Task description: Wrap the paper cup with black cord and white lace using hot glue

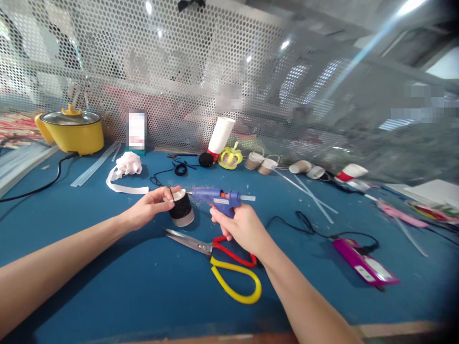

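My right hand (238, 222) is closed round the handle of a blue hot glue gun (218, 198), with a clear glue stick (248, 198) poking out of its back. The gun's nozzle points left and meets, or nearly meets, the upper rim of a small paper cup (184, 220) wrapped in black cord. At the cup's left side, the fingers of my left hand (150, 205) pinch the cup's rim and a strand of the black cord (171, 195). Scissors (201, 246) with one red and one yellow handle lie just below, blades pointing left.
Along the back stand a yellow electric pot (79, 136), a phone (136, 131), a stack of white cups (221, 134), a yellow wrapped basket (230, 159) and small cups with handles (268, 166). White ribbon (129, 164) lies left; a purple power strip (364, 263) sits right, its cable on the blue table.
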Demonstrator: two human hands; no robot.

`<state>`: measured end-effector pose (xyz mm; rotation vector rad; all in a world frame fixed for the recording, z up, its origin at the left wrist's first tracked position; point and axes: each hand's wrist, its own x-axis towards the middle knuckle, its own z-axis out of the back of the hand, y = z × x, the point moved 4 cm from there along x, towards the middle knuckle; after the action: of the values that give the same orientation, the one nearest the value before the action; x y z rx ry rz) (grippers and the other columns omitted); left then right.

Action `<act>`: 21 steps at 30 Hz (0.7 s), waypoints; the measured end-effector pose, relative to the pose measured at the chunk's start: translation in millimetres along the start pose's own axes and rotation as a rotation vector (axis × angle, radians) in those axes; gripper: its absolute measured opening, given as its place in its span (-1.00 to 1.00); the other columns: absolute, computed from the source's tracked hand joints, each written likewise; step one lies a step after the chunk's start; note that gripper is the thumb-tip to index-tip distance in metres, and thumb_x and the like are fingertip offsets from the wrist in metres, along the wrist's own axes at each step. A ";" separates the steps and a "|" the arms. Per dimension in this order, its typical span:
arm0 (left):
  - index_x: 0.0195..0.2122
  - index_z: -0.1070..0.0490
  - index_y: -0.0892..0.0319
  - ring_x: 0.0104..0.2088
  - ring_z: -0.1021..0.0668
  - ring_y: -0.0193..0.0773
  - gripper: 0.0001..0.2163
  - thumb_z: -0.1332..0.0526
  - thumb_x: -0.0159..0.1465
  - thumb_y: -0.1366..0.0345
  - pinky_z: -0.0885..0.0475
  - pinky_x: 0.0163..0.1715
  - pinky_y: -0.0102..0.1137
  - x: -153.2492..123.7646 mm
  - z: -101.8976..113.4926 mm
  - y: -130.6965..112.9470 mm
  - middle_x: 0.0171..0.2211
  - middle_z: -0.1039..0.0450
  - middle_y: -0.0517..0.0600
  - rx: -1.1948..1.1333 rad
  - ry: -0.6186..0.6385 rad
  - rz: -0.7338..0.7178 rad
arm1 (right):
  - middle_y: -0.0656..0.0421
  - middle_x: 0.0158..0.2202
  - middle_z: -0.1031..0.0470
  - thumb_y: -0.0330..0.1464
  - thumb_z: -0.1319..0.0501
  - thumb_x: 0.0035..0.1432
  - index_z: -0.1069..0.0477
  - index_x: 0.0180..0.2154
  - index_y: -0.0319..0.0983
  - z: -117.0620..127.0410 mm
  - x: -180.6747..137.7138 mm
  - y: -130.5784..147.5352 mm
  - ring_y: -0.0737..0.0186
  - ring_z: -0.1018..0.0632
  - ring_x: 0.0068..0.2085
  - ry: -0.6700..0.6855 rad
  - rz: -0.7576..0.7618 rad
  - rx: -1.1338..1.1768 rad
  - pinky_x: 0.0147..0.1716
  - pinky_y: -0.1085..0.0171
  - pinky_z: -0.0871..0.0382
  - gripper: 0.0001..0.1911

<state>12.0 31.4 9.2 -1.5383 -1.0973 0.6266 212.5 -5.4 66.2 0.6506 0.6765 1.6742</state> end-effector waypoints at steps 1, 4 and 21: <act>-0.50 -0.32 0.16 0.24 -0.12 -0.06 -0.88 -0.28 0.08 0.33 0.10 0.15 -0.11 0.0 0.0 0.0 0.00 -0.42 0.03 -0.001 0.001 0.000 | 0.27 -0.78 -0.31 -0.25 -0.09 0.07 -0.28 -0.62 -0.25 0.0 -0.3 0.6 0.40 -0.33 -0.75 0.002 0.010 -0.003 -0.65 0.38 -0.30 -0.70; -0.50 -0.32 0.17 0.24 -0.12 -0.06 -0.87 -0.28 0.08 0.34 0.09 0.15 -0.11 -0.1 -0.4 0.0 0.01 -0.42 0.04 -0.004 0.006 0.001 | 0.27 -0.78 -0.30 -0.24 -0.09 0.07 -0.27 -0.62 -0.25 0.1 -0.3 1.0 0.39 -0.35 -0.74 -0.003 0.013 0.000 -0.65 0.38 -0.31 -0.70; -0.48 -0.32 0.17 0.24 -0.13 -0.13 -0.89 -0.27 0.10 0.36 0.07 0.16 -0.13 0.9 0.8 1.7 0.07 -0.36 0.09 0.002 0.005 0.011 | 0.27 -0.78 -0.31 -0.24 -0.11 0.06 -0.30 -0.57 -0.25 0.1 -3.6 3.0 0.39 -0.33 -0.75 -0.001 0.053 0.040 -0.68 0.39 -0.30 -0.74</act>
<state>12.2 32.6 7.6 -1.5442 -1.0853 0.6309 211.3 -9.5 68.2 0.7033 0.6981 1.7129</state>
